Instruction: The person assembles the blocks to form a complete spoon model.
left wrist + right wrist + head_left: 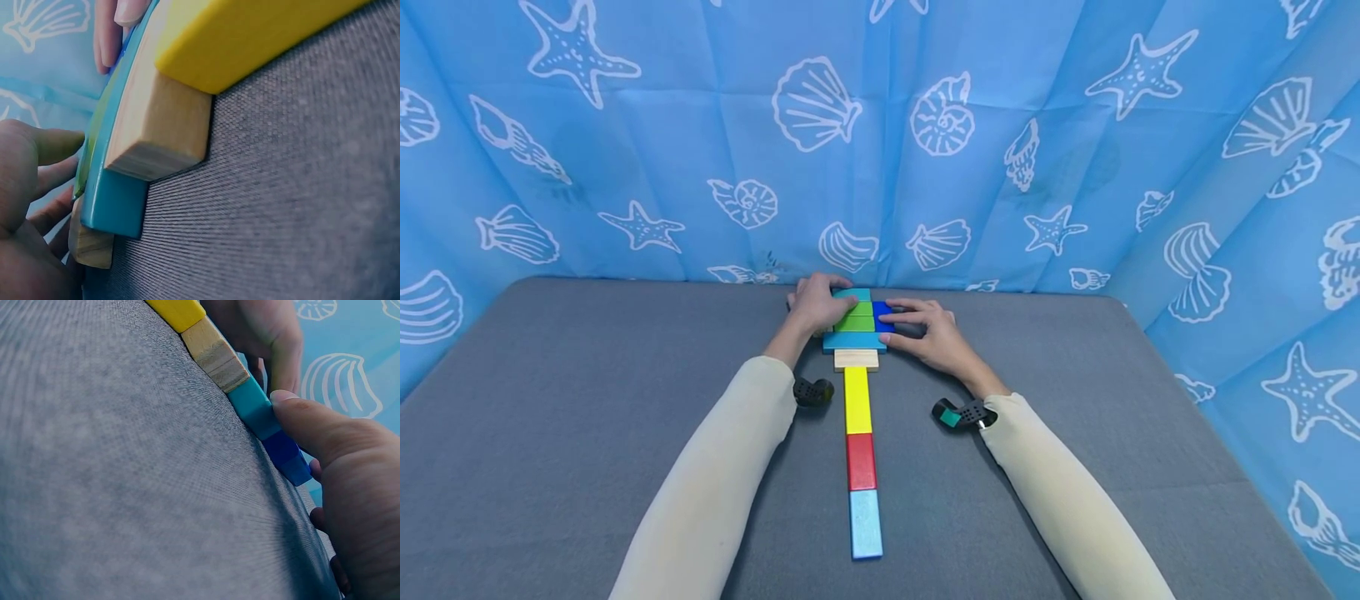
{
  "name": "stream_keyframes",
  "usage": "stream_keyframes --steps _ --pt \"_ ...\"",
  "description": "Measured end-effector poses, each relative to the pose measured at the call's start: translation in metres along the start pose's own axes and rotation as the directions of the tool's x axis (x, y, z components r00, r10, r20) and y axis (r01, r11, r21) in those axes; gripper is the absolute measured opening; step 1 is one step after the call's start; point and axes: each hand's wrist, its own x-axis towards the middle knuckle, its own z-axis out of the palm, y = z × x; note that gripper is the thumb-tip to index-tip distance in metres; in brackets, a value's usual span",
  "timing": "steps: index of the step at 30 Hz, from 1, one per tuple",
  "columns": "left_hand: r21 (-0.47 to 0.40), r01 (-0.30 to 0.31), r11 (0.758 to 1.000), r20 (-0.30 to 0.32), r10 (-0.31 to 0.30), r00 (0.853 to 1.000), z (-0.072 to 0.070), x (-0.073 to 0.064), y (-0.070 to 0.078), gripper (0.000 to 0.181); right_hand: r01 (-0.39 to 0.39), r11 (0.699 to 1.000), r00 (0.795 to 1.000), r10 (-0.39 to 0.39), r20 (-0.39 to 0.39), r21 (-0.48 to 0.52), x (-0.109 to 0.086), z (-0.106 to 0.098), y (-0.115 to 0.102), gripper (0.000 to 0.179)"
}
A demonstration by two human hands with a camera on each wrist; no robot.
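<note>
In the head view, my left hand [822,305] lies over the left side of a block layout. Its thumb touches the green blocks [854,317], and its fingers reach down the far left side, by a plain wooden block [91,240] mostly hidden under the hand. From the right, my right hand [936,335] touches the layout. Its extended fingers meet the dark blue block [883,315], while the thumb presses the end of the long turquoise block [255,409]. Another turquoise block [853,294] lies at the far end. A second wooden block [856,359] sits on the near side.
A yellow block [857,400], a red block [862,462] and a light blue block [866,523] run end to end toward me. Grey cloth [625,417] covers the table. A blue shell-print curtain [880,183] hangs just behind the layout.
</note>
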Motion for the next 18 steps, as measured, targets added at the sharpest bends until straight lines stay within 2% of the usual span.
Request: stream_keyframes --steps 5,11,18 --pt "-0.024 -0.050 0.998 -0.040 0.049 0.998 -0.003 -0.005 -0.006 0.039 0.012 1.000 1.000 -0.012 -0.005 0.008 0.001 0.001 0.000 0.040" --pt "-0.036 -0.145 0.989 -0.110 0.140 0.984 -0.010 -0.020 -0.019 0.039 0.008 1.000 1.000 -0.008 -0.008 0.001 -0.001 -0.001 0.004 0.041" --pt "0.021 -0.232 0.972 -0.160 0.233 0.959 -0.032 -0.040 -0.032 0.042 -0.020 1.000 1.000 0.020 -0.006 0.014 -0.006 -0.004 0.006 0.044"
